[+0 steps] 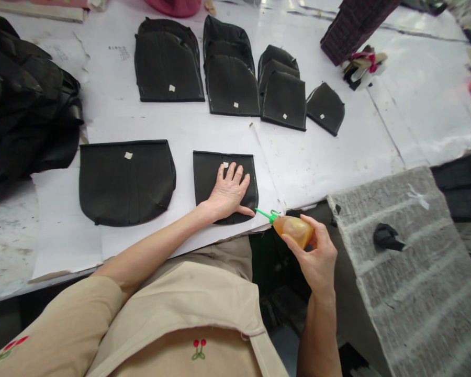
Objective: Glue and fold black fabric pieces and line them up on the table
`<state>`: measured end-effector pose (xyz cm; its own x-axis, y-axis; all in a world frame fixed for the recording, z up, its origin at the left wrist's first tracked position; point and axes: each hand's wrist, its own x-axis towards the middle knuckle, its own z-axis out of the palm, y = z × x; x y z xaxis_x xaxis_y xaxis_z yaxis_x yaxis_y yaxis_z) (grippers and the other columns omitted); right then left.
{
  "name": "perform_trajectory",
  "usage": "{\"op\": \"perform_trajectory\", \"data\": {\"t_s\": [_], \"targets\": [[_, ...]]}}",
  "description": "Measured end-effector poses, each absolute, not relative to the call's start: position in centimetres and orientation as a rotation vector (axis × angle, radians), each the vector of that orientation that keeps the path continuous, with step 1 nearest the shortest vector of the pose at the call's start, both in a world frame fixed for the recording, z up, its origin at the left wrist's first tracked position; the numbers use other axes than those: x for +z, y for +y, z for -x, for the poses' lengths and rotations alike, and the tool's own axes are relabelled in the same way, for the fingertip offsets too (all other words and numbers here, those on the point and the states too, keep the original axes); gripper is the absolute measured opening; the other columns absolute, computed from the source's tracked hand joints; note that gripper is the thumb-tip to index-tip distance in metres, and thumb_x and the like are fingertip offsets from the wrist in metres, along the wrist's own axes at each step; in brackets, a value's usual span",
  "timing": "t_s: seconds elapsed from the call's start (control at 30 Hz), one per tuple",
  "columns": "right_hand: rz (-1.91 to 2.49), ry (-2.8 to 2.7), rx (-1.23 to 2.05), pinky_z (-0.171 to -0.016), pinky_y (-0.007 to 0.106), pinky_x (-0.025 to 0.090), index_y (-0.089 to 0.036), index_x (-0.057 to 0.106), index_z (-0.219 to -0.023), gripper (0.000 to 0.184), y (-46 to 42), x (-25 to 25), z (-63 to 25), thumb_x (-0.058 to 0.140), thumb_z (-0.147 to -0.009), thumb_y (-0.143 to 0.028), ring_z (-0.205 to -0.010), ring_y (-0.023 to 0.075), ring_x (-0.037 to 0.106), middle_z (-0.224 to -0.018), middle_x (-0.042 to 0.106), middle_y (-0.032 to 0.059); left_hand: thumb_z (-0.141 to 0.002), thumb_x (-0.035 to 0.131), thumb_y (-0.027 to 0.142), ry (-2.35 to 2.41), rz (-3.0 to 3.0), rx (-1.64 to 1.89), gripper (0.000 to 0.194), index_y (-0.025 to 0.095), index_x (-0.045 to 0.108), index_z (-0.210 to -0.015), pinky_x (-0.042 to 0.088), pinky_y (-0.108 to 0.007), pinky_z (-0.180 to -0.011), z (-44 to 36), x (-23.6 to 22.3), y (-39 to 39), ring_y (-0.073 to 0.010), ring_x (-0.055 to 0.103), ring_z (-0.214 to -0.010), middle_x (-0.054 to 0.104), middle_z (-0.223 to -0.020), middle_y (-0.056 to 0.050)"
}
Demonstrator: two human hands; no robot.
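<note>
My left hand (pixel 228 192) lies flat with its fingers spread on a small black fabric piece (pixel 206 180), which has a straight top edge and a rounded bottom. A little pale sticker (pixel 225 164) shows by my fingertips. In my right hand (pixel 317 251) is a squeeze bottle (pixel 294 230) of amber liquid with a green nozzle. The nozzle tip is close to my left thumb and the piece's lower right edge; whether it touches cannot be made out. To the left lies a larger black piece (pixel 127 183) with a similar sticker.
Overlapping black pieces (pixel 231 78) lie in a row across the white-covered table (pixel 377 136). A heap of black material (pixel 23 104) sits at the left. At the back right is a dark stack (pixel 355 29). A grey cloth-covered surface (pixel 408 272) stands at the lower right.
</note>
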<state>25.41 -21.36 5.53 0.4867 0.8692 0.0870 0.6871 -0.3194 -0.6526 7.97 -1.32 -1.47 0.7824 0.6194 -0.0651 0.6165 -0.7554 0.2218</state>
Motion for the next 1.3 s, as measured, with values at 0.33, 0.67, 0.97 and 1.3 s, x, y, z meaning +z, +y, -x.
{"op": "perform_trajectory", "data": {"t_s": [0.33, 0.67, 0.97, 1.3], "targets": [[2.086, -1.164, 0.447, -0.090, 0.042, 0.056, -0.026, 0.062, -0.126, 0.053, -22.2, 4.8, -25.3, 0.080, -0.079, -0.046, -0.100, 0.0262, 0.068, -0.117, 0.067, 0.0062, -0.064, 0.079, 0.074, 0.900, -2.719, -0.049, 0.115, 0.006, 0.044, -0.150, 0.015, -0.067, -0.118, -7.7, -1.4, -0.8, -0.0500, 0.024, -0.148, 0.032, -0.157, -0.032], [2.027, -0.994, 0.629, -0.089, 0.043, 0.059, -0.025, 0.062, -0.127, 0.061, -22.7, 4.1, -25.9, 0.084, -0.074, -0.046, -0.102, 0.0278, 0.069, -0.117, 0.070, 0.0076, -0.064, 0.079, 0.073, 0.903, -2.730, -0.029, 0.114, 0.007, 0.044, -0.149, 0.013, -0.067, -0.118, -7.6, -1.5, -0.7, -0.0492, 0.024, -0.148, 0.033, -0.157, -0.032], [1.892, -0.989, 0.783, -0.088, 0.044, 0.061, -0.024, 0.063, -0.125, 0.064, -21.2, 2.3, -28.3, 0.088, -0.069, -0.045, -0.098, 0.0267, 0.071, -0.117, 0.070, 0.0070, -0.063, 0.080, 0.073, 0.906, -2.734, -0.026, 0.113, 0.007, 0.045, -0.149, 0.014, -0.066, -0.118, -7.6, -1.3, -0.8, -0.0487, 0.025, -0.148, 0.034, -0.157, -0.031], [1.909, -0.976, 0.746, -0.088, 0.042, 0.061, -0.025, 0.064, -0.123, 0.064, -21.8, 3.3, -28.8, 0.090, -0.067, -0.042, -0.100, 0.0270, 0.071, -0.117, 0.071, 0.0068, -0.066, 0.077, 0.074, 0.931, -2.724, -0.030, 0.111, 0.008, 0.045, -0.149, 0.014, -0.066, -0.118, -7.8, -1.6, -0.7, -0.0481, 0.024, -0.148, 0.033, -0.157, -0.030]]}}
